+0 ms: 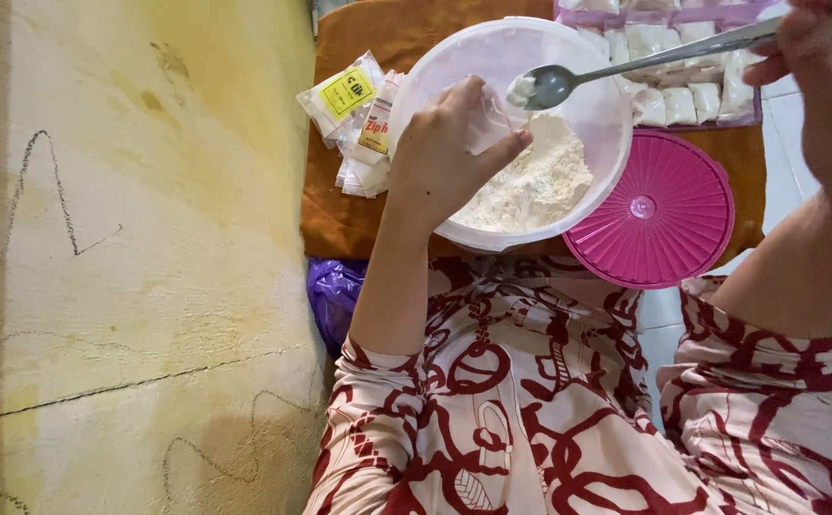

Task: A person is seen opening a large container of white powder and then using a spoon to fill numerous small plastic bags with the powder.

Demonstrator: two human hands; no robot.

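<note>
Yellow wall at left, orange cloth (339, 224) on tiled floor. Left hand (444, 157) fingers pinch small clear bag (488, 119) open over white tub (530, 57) w/ flour. Right hand (816, 57) grips spoon (568, 81), loaded, at bag mouth. Filled packets (668, 95) in tray: many done; flour left. Pink lid (654, 210) off.

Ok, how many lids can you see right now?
1. The pink round lid lies flat on the orange cloth, just right of the white powder tub. Others may be out of frame.
</note>
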